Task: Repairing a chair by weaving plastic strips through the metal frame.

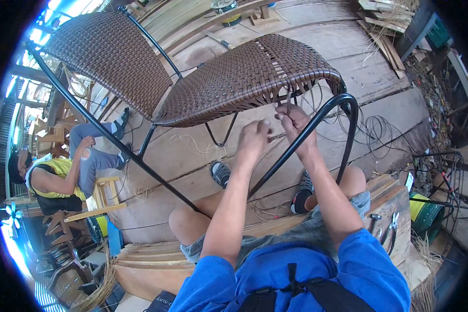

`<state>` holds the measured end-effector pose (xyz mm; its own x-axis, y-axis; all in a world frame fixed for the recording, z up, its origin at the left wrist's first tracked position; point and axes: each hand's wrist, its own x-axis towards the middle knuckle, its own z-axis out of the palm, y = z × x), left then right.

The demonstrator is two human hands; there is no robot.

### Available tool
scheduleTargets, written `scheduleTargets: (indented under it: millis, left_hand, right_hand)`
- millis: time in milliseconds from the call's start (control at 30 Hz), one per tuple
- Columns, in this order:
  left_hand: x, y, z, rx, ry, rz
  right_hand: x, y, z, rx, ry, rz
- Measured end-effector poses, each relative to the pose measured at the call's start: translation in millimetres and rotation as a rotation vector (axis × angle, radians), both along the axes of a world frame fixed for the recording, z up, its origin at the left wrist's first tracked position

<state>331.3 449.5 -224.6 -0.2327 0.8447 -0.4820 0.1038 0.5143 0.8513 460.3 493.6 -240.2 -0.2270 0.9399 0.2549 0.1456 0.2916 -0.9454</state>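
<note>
Weaving one chair (244, 78), two hands (275, 130)

strand ends hidden under chair seat (244, 78) | hands' (273, 132) fingertips unclear

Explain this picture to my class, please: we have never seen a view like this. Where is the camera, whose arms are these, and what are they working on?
The camera sits on a person's head and looks down, so the round, bent edges come from its wide lens. The two bare forearms rising from the lower edge belong to that person, who sits in a blue shirt with knees apart.

The left hand and the right hand meet at the front edge of a woven brown chair seat. The right hand pinches a loose brown strand hanging from the unfinished weave; whether the left hand grips one too is hard to tell. The seat sits on a black metal tube frame.

Below is a wooden plank floor with loose strands lying about. Pliers lie on the boards near the right knee. At the far left, another person sits on a small wooden stool.
</note>
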Motion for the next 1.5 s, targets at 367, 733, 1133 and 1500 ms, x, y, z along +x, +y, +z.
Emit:
scheduleTargets:
  millis: [367,733,1133,1500]
  left_hand:
    - [29.4,40.5,-7.2,0.331,-0.568,0.162]
    - [38.4,53.2,-1.8,0.496,-0.645,0.214]
    - [40.0,40.9,2.1,0.399,-0.853,0.21]
    - [37.6,25.6,19.3,0.415,-1.115,0.095]
  right_hand:
    - [-10.3,-25.0,-2.8,-0.266,0.35,-0.208]
    - [-4.8,-7.2,30.2,0.314,-0.155,-0.38]
    - [13.9,-18.4,43.1,0.171,0.331,-0.159]
    - [62.5,-71.8,24.0,-0.014,-0.119,0.142]
